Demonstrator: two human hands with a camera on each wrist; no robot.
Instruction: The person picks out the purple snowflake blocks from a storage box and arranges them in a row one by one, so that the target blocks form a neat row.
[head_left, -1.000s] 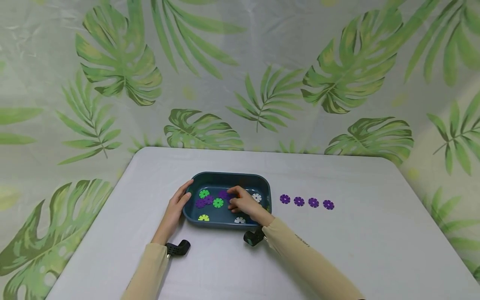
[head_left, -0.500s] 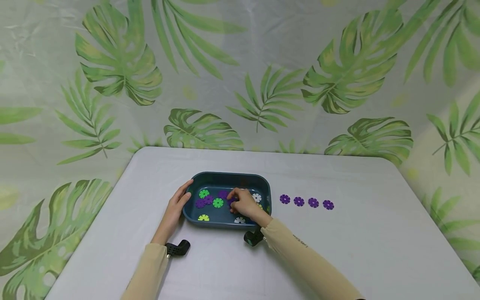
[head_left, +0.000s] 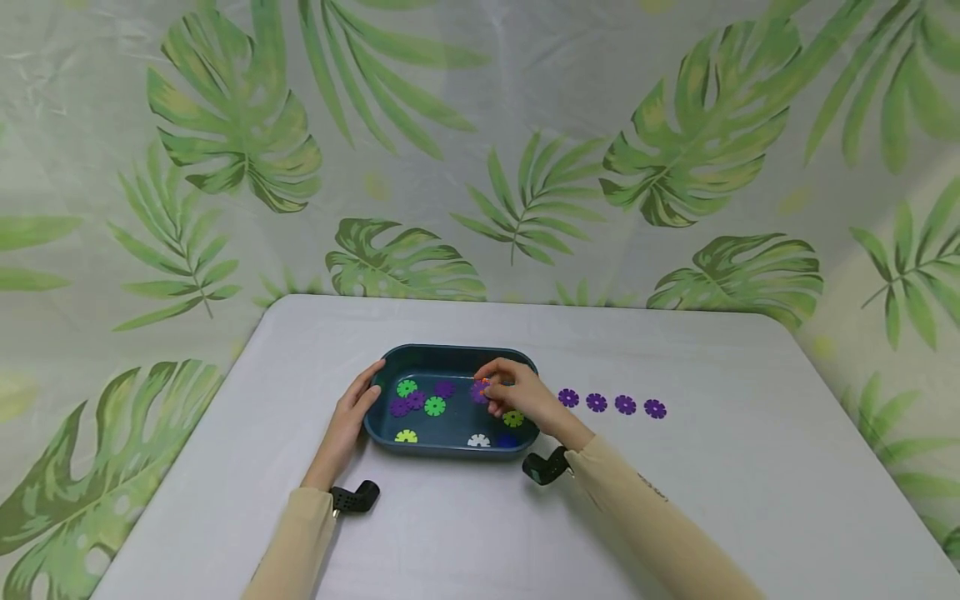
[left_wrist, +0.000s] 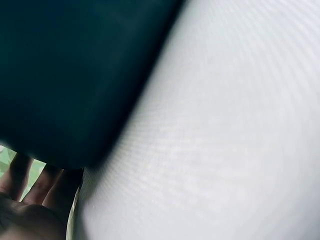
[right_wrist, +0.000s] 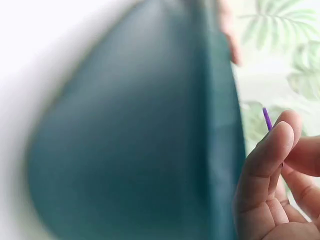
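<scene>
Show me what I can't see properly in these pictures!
Head view: the tray's near wall hides the near ends of the white piece and the front yellow piece.
Head view: the right hand covers part of the tray.
Head view: the writing on the right sleeve is too small to read.
Right wrist view: that hand hides most of the purple piece.
Left wrist view: the picture's edge cuts off the left hand.

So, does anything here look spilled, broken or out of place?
Nothing stands out: four purple discs lie in a tidy row beside the tray, and the right hand pinches another purple disc. The white disc looks cut off, but the near rim probably hides part.
</scene>
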